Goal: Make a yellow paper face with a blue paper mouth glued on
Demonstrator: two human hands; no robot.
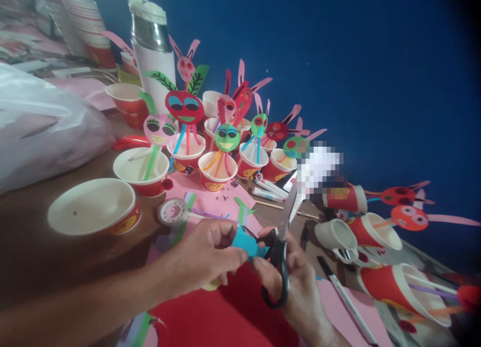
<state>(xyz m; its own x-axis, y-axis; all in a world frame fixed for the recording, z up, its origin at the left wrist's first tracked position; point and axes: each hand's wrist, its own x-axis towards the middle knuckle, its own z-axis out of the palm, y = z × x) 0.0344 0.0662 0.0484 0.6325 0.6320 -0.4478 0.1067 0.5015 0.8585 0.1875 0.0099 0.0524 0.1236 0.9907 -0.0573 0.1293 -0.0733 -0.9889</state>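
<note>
While the left hand [207,253] pinches blue paper [246,244], the right hand [300,279] grasps scissors [279,259], long axis pointing up rightward.

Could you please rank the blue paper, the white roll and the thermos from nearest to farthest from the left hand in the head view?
1. Blue paper: held in the left hand.
2. White roll: just beyond the hand, slightly to its left.
3. Thermos: far back, to the left, behind the cups.
</note>
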